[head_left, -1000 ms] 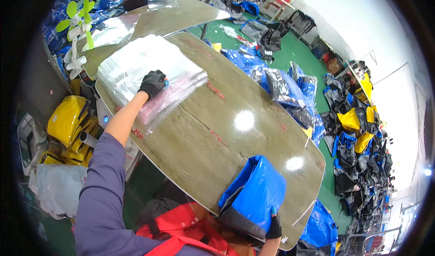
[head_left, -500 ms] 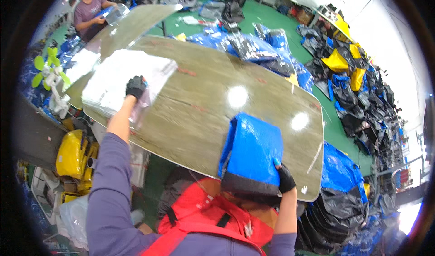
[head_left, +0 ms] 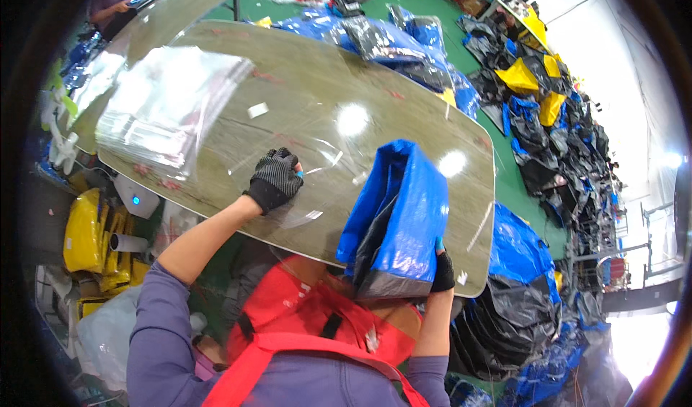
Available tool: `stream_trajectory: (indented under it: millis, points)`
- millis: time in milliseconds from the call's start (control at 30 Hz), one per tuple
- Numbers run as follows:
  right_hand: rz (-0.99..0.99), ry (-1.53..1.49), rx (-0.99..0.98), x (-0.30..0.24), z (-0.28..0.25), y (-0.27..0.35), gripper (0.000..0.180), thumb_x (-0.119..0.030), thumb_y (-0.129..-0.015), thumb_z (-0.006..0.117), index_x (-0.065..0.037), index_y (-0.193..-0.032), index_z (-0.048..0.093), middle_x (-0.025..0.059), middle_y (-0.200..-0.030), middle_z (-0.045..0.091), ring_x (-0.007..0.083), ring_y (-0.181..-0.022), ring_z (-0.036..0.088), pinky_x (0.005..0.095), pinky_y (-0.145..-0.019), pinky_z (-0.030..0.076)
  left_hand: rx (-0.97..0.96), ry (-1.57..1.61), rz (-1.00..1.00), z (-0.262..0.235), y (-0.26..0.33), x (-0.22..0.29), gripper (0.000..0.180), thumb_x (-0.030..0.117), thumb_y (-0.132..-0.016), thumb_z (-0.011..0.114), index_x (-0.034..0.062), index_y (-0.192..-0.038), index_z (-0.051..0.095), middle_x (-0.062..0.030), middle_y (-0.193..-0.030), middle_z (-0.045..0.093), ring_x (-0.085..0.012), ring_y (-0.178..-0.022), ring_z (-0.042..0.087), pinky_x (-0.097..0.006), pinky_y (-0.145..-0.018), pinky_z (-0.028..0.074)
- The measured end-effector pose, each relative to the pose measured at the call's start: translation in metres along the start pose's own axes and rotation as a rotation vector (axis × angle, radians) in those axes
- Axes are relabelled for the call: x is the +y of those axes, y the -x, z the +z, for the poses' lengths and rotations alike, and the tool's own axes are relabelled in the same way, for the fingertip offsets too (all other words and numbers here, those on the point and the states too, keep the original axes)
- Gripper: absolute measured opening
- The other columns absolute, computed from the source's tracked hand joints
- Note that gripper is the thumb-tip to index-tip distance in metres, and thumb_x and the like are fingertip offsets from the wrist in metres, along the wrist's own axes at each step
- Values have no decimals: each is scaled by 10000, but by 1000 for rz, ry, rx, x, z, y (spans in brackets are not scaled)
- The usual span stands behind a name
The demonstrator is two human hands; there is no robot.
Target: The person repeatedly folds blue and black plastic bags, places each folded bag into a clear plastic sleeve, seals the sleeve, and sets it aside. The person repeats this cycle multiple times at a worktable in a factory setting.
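My left hand (head_left: 274, 181), in a black dotted glove with bare fingertips, is closed on the edge of a clear plastic bag (head_left: 317, 151) over the tabletop. The bag is so transparent that its outline shows only in part. A folded blue tarpaulin bag (head_left: 422, 212) with a black lower band stands tilted at the table's near edge. Along its right side my right hand (head_left: 443, 270), also gloved, grips it; the fingers are partly hidden behind it. To the left lies a stack of clear plastic bags (head_left: 169, 108).
The wood-look table (head_left: 288, 68) has rounded corners. Behind it lie plastic-wrapped blue bundles (head_left: 396, 43). Black and yellow bags (head_left: 519, 75) are heaped at the right, and folded black-and-blue bags (head_left: 504, 335) beside the near right corner. Another person (head_left: 119, 7) stands at far left.
My left hand has come from the stack toward the middle of the table, drawing a clear bag with it. My right hand has tilted the blue bag more upright, its folds now showing.
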State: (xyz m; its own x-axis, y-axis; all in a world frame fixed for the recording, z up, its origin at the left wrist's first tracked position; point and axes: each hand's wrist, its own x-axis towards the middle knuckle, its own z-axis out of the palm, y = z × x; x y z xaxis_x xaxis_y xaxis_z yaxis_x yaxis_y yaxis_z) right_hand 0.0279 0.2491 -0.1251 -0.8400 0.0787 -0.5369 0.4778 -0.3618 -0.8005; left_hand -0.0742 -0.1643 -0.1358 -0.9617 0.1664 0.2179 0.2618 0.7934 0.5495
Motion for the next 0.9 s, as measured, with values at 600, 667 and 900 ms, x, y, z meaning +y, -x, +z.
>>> stream_trajectory:
  millis: [600,667,900]
  points:
    - [15,247,-203,2,-14,37,719,-378,-802,726,6,-1345,454,144,-1208,590,235,-1017,611,365,-868,514,-441,0,379,12,-50,79,388,-12,-804,530,187,-1102,679,-143,-986,679,-321,-941,651,-408,-799,518]
    - [-8,270,-197,2,-15,35,712,-370,-805,725,6,-1345,453,144,-1211,590,238,-1024,609,368,-875,512,-464,-135,377,10,-48,85,386,23,-812,541,190,-1138,662,-144,-1057,670,-316,-967,647,-399,-804,520]
    - [-17,293,-107,-7,-1,43,673,-298,-809,736,28,-1332,466,162,-1221,583,250,-1006,617,366,-844,527,-207,78,700,17,9,137,652,569,-886,471,169,-1399,418,-162,-1454,386,-391,-1355,313,-535,-1132,157]
